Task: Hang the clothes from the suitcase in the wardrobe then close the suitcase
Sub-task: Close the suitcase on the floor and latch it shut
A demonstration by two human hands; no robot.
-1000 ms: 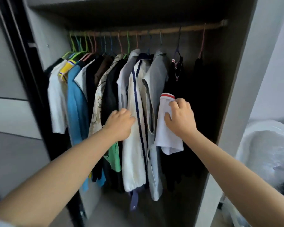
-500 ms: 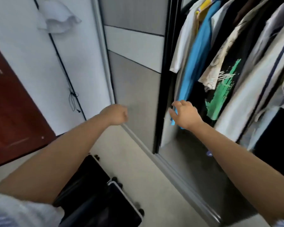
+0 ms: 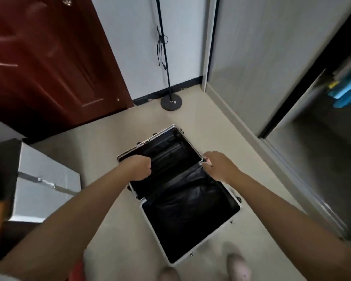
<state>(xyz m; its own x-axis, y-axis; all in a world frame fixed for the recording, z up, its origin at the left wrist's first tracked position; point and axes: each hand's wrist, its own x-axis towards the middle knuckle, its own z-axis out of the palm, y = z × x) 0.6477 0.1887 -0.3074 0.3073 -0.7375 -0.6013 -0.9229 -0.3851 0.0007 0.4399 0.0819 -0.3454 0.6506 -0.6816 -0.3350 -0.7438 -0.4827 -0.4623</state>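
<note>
Your left hand [image 3: 139, 166] is curled tight on the left rim of the suitcase [image 3: 187, 201]; your right hand [image 3: 219, 164] bends its fingers over the right rim, near the middle; the suitcase lies open on the floor [image 3: 114, 199] in front of your feet, black inside; blue clothes [image 3: 346, 90] hang in the wardrobe [image 3: 272, 63] at your right; a red door [image 3: 49, 57] stands at the left.

Your forearms are bare; a pale sleeve [image 3: 0, 277] edge shows at your left shoulder, pale slippers [image 3: 238, 264] on your feet.
</note>
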